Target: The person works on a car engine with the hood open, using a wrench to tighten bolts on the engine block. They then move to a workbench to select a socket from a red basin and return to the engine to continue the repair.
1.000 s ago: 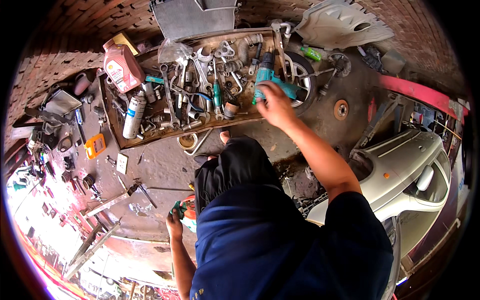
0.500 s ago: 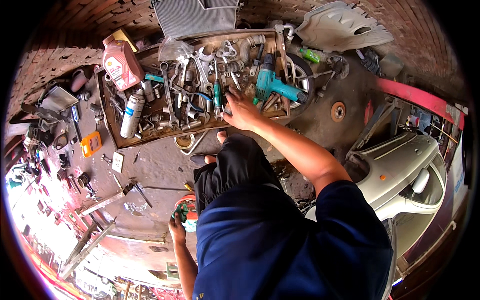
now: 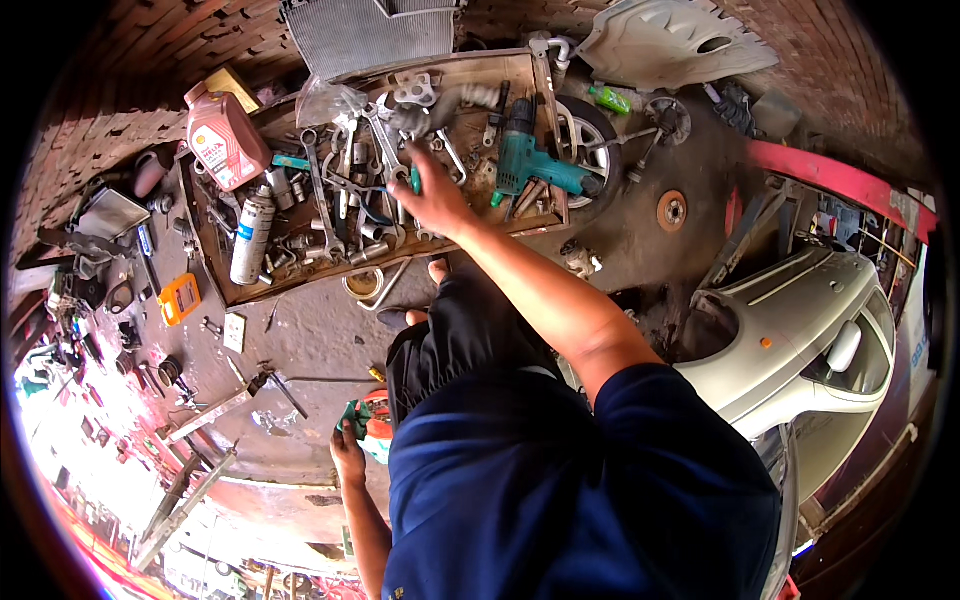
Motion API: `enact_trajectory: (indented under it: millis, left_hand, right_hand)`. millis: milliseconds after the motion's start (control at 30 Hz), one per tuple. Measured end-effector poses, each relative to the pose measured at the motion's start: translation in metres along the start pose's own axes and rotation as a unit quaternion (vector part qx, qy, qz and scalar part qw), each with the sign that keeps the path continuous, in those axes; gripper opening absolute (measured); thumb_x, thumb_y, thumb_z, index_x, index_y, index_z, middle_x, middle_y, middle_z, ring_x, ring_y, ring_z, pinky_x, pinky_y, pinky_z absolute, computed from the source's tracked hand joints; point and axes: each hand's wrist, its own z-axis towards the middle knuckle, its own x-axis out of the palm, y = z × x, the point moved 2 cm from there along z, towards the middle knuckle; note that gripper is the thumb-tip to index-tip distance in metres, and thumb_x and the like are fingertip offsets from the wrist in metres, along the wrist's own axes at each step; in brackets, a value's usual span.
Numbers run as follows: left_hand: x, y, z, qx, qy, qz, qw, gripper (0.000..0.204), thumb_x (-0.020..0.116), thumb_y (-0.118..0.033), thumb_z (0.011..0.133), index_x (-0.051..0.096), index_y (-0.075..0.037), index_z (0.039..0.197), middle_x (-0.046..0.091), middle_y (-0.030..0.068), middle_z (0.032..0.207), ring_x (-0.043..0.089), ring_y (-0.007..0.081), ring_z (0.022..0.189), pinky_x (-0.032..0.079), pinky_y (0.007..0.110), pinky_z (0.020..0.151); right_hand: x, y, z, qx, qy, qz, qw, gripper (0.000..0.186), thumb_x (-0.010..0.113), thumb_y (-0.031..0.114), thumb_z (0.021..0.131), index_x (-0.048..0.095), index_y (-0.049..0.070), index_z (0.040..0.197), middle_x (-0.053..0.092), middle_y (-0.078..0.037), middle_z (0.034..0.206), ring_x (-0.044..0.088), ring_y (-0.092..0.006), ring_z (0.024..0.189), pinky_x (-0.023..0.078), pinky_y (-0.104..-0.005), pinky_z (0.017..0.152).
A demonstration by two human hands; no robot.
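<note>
My right hand reaches over a wooden tool tray, its thumb and fingers apart. A green screwdriver handle shows in the gap between them. Just past the fingertips lies a grey corrugated hose, smeared by motion; whether I touch it is unclear. Several wrenches lie to the left of this hand, with pliers among them. A teal cordless drill rests to its right. Low at my left side, my left hand is closed on a crumpled green cloth.
The tray's wooden rim surrounds sockets, a spray can and a red oil bottle. A wheel stands beside the tray, and a brake disc lies on the floor. At right is a pale car. A metal stand is left.
My right hand has moved left, from beside the screwdriver to over it. The corrugated hose now looks blurred and shifted left. My left hand still holds the green cloth. The whole view has shifted slightly.
</note>
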Motion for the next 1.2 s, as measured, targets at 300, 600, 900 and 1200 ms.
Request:
enact_trajectory:
  millis: [300, 600, 900, 1200]
  left_hand:
    - [0.002, -0.01, -0.015, -0.02, -0.02, -0.027, 0.999, 0.055, 0.054, -0.044, 0.114, 0.072, 0.008, 0.116, 0.075, 0.0151, 0.097, 0.062, 0.0209, 0.089, 0.052, 0.039, 0.085]
    - [0.015, 0.007, -0.017, -0.009, -0.021, -0.029, 0.999, 0.052, 0.052, -0.043, 0.114, 0.071, 0.005, 0.116, 0.071, 0.0187, 0.091, 0.061, 0.0276, 0.083, 0.051, 0.042, 0.08]
    - [0.026, 0.023, -0.035, -0.045, -0.028, -0.098, 0.994, 0.051, 0.054, -0.043, 0.114, 0.072, 0.005, 0.121, 0.074, 0.017, 0.1, 0.064, 0.0256, 0.089, 0.052, 0.041, 0.085]
    - [0.022, 0.057, -0.018, -0.018, -0.027, -0.059, 0.998, 0.055, 0.053, -0.046, 0.113, 0.072, 0.005, 0.119, 0.071, 0.0148, 0.087, 0.061, 0.0254, 0.081, 0.051, 0.042, 0.077]
  right_hand:
    - [-0.044, -0.025, -0.014, -0.136, -0.115, -0.305, 0.936, 0.03, 0.074, 0.016, 0.094, 0.072, 0.009, 0.123, 0.07, -0.012, 0.13, 0.068, -0.0368, 0.117, 0.055, -0.0496, 0.103]
    - [-0.09, -0.054, 0.075, -0.098, -0.043, -0.556, 0.824, 0.021, 0.056, 0.018, 0.1, 0.072, 0.006, 0.106, 0.075, -0.016, 0.114, 0.073, -0.0318, 0.111, 0.059, -0.0484, 0.093]
    - [-0.093, -0.032, 0.055, 0.03, -0.013, -0.068, 0.997, 0.023, 0.078, 0.023, 0.094, 0.074, 0.007, 0.109, 0.08, -0.014, 0.1, 0.078, -0.0238, 0.09, 0.061, -0.0424, 0.074]
    - [-0.044, 0.042, -0.032, 0.194, 0.179, 0.656, 0.707, 0.018, 0.069, 0.014, 0.104, 0.075, 0.005, 0.119, 0.08, -0.014, 0.115, 0.078, -0.0184, 0.091, 0.061, -0.0301, 0.07]
